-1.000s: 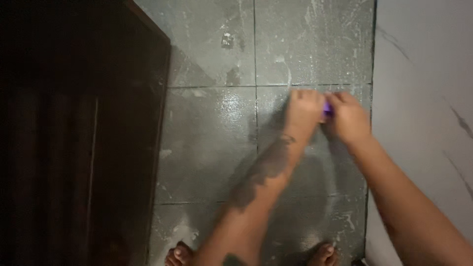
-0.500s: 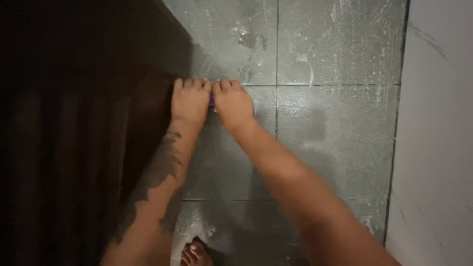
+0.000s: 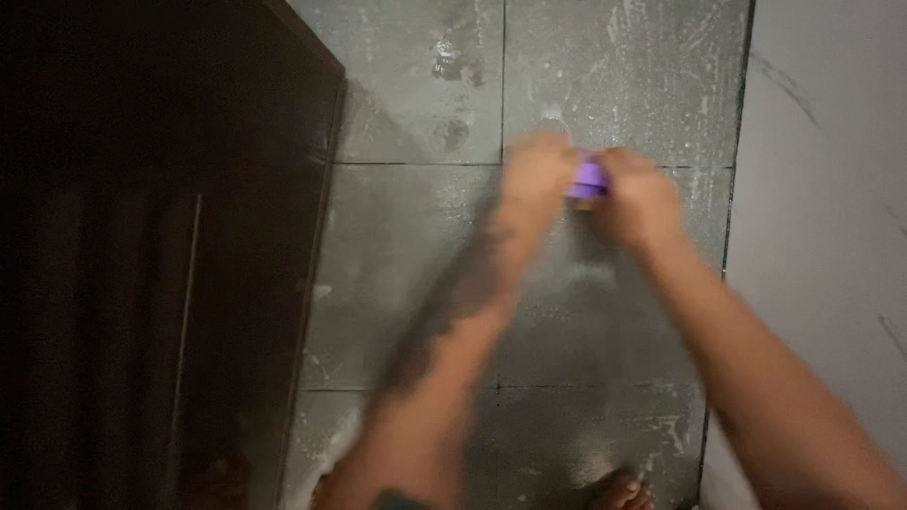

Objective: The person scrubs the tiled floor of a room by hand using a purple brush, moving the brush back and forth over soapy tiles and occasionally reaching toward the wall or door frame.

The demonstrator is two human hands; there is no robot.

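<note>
Looking down from the head camera: both arms stretched out over a wet grey tiled floor [image 3: 605,312] streaked with white residue. Left hand [image 3: 537,175] and right hand [image 3: 644,196] pressed close together from either side on a small purple object [image 3: 590,177], fingers curled round it, only a sliver of purple showing between them; too blurred by motion to tell what kind of thing it is or exactly how each finger sits. Object held low against the floor, just below a grout line between two tiles. Dark tattoo along the left forearm [image 3: 463,302]. Dark wooden door [image 3: 170,264] filling the left side. Pale marbled wall [image 3: 831,189] on the right. Bare toes [image 3: 624,491] at the bottom edge.
</note>
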